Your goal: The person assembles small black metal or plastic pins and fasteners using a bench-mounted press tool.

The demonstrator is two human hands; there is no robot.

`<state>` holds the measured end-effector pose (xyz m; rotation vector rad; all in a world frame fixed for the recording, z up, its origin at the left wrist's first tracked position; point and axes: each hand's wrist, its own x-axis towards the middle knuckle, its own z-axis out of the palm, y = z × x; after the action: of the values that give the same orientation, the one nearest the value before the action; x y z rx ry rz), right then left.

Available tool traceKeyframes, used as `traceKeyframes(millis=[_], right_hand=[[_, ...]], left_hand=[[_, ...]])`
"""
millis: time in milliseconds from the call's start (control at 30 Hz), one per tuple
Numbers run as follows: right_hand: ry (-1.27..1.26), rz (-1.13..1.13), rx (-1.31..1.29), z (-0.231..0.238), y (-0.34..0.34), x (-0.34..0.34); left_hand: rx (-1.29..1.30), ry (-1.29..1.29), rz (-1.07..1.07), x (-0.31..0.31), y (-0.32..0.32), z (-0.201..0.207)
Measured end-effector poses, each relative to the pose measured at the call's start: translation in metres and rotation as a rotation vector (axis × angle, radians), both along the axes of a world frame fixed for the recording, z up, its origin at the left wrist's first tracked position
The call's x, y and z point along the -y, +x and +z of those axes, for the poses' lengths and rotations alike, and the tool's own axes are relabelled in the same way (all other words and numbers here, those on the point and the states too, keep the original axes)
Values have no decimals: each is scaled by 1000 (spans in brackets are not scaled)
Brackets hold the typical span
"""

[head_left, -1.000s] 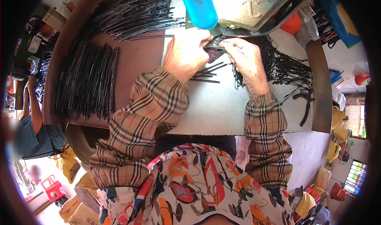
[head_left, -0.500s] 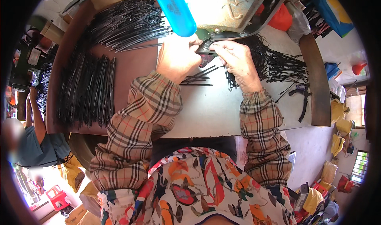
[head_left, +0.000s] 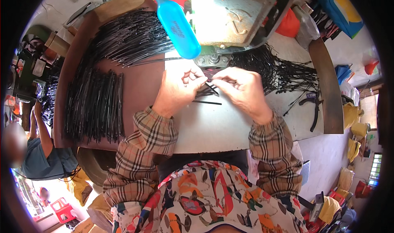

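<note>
Close together above the pale tabletop, my left hand (head_left: 176, 87) and my right hand (head_left: 244, 91) both pinch with thumb and forefinger. Something small and dark shows between the fingertips, too small to make out. Just below them lie a few thin black strips (head_left: 207, 103). Beyond the fingers stands a machine (head_left: 238, 17) with a lit metal body and a metal base plate (head_left: 213, 60). A blue oblong thing (head_left: 178, 29) hangs at its left side.
Bundled thin black rods (head_left: 94, 105) and a loose heap of them (head_left: 131, 38) lie on the left. More black strips (head_left: 283, 68) tangle at the right, near dark-handled pliers (head_left: 314, 107). A raised board (head_left: 326, 85) edges the table. Another person (head_left: 45, 155) sits far left.
Both hands have drawn back from the machine's base toward me, and their fingertips have come together. The base plate is now uncovered. The whole view has shifted slightly.
</note>
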<state>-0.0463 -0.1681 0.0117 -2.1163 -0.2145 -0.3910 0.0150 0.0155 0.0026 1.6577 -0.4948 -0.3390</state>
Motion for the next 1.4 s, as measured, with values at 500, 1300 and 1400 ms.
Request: traceKeyframes(millis=[500,1300,1400], right_hand=[[956,-11,-321,-22,-13,-20],[771,-80,-377,-19,-7,-13],[706,-125,-266,-21,-6,-11]], left_hand=[[-679,-601,-21,13,-34,-17],[1082,298,206,-25,52,-14],[1081,190,145,-5,36,2]])
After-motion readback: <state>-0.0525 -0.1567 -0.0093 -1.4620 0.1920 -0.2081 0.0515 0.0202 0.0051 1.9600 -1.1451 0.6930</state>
